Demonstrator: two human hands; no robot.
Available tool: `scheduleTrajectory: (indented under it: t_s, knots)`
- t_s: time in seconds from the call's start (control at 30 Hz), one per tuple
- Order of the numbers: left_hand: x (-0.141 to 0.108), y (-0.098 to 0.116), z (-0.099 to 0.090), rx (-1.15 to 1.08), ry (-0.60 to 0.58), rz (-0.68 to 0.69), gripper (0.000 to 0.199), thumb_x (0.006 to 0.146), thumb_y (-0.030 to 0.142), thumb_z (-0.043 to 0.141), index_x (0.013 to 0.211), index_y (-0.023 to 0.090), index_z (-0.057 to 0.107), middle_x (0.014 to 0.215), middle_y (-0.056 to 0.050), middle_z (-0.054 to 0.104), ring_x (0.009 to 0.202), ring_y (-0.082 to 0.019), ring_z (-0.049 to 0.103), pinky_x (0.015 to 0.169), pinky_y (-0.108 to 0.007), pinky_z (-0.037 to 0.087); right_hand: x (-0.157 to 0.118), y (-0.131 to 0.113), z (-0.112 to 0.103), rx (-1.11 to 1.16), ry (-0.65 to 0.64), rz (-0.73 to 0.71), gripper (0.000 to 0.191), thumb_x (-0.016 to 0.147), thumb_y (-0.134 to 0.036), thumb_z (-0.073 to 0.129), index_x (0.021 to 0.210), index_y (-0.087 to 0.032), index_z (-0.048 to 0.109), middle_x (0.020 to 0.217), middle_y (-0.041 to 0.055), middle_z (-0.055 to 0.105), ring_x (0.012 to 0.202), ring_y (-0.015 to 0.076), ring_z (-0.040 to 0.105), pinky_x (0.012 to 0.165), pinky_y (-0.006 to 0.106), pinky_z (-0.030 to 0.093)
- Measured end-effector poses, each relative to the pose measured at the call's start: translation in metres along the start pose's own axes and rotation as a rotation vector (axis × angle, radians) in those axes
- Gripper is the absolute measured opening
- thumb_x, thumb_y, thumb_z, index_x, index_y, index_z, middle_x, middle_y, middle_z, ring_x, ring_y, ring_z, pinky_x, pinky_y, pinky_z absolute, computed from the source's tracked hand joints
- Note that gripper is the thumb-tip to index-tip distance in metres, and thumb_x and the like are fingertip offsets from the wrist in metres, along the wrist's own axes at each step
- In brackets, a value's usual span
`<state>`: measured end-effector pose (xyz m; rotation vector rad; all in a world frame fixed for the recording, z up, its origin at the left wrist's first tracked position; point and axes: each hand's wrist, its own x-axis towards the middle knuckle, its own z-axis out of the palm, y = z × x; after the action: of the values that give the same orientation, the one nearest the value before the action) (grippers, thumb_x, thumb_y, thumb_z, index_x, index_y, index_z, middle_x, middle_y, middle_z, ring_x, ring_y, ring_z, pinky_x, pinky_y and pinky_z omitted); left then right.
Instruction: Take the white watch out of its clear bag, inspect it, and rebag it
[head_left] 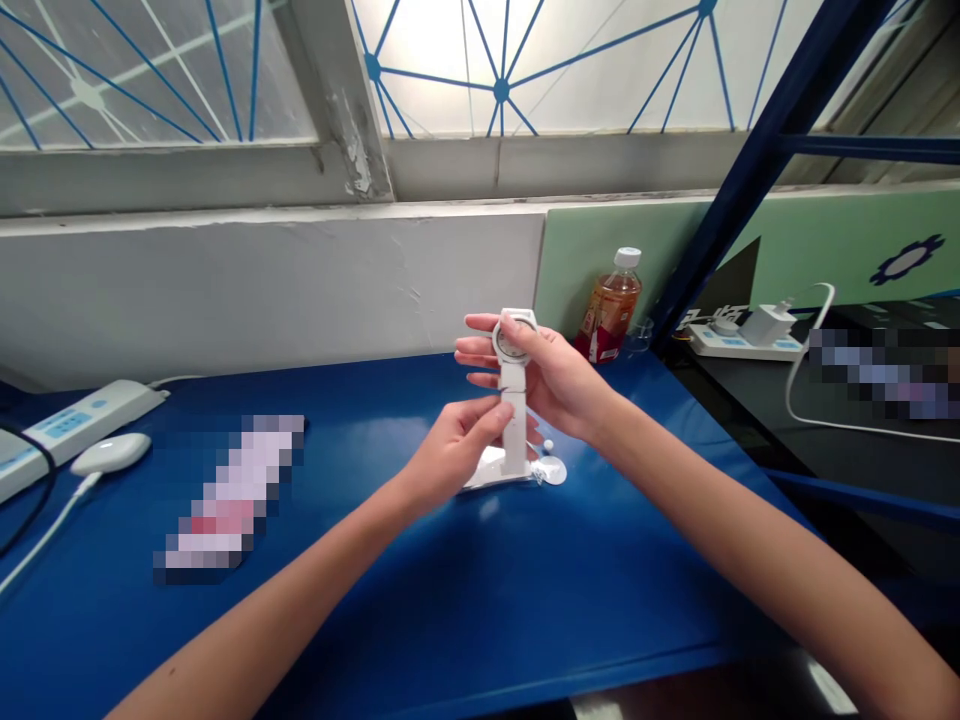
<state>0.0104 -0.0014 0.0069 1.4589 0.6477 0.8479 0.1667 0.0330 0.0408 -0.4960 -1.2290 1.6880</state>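
Bottle (609, 310) with amber drink near far right corner of table (465, 610); white device (514, 430) gripped by left hand (452, 445) and right hand (566, 380).

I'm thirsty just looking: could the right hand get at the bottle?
Probably yes: the bottle stands near the right hand with nothing visibly between, though that hand would first have to let go of the white gadget.

Nearest the hands, the long white plastic piece with a round head (514, 425) looks smooth; the blue tabletop (360, 590), glossy.
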Motion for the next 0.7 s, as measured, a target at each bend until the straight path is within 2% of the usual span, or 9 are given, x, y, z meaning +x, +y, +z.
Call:
scheduleTrajectory:
  t_s: [0.07,0.17,0.33,0.47,0.7]
  knots:
    - [0.004,-0.006,0.005,-0.167,-0.041,-0.067,0.041,0.094,0.049,0.055,0.099,0.011,0.068,0.092,-0.011,0.073,0.069,-0.017,0.067,0.072,-0.032,0.054,0.004,0.01,-0.004,0.067,0.031,0.015,0.028,0.093,-0.041,0.059,0.113,-0.023,0.068,0.109,0.0053,0.074,0.107,0.0208,0.067,0.098,0.038,0.051]
    - [0.007,-0.015,0.011,-0.348,-0.021,-0.155,0.037,0.093,0.046,0.058,0.097,0.01,0.067,0.087,-0.012,0.073,0.061,-0.013,0.064,0.066,-0.027,0.053,0.008,0.022,-0.011,0.176,0.024,0.114,0.033,0.099,-0.041,0.047,0.114,-0.02,0.066,0.115,0.0064,0.072,0.105,0.0185,0.067,0.094,0.033,0.052]
    - [0.002,-0.025,0.02,-0.567,-0.015,-0.198,0.035,0.097,0.04,0.054,0.103,0.008,0.066,0.088,-0.013,0.073,0.071,-0.02,0.072,0.073,-0.033,0.056,0.006,0.031,-0.02,0.389,-0.082,0.311,0.055,0.104,-0.042,0.019,0.118,-0.011,0.062,0.126,0.0132,0.066,0.107,0.0193,0.067,0.098,0.034,0.049]
    - [-0.001,-0.027,0.026,-0.64,0.016,-0.26,0.035,0.101,0.035,0.045,0.102,0.006,0.066,0.088,-0.016,0.074,0.073,-0.022,0.074,0.072,-0.036,0.058,0.002,0.036,-0.024,0.419,-0.156,0.357,0.055,0.104,-0.038,0.014,0.127,-0.011,0.056,0.126,0.0144,0.066,0.11,0.0207,0.066,0.104,0.038,0.045]
    - [-0.004,-0.023,0.026,-0.636,0.06,-0.371,0.04,0.104,0.031,0.038,0.099,0.004,0.066,0.092,-0.02,0.074,0.079,-0.025,0.075,0.074,-0.036,0.059,0.002,0.04,-0.028,0.351,-0.143,0.371,0.051,0.106,-0.037,0.016,0.128,-0.013,0.054,0.122,0.013,0.068,0.105,0.0196,0.069,0.1,0.037,0.048]
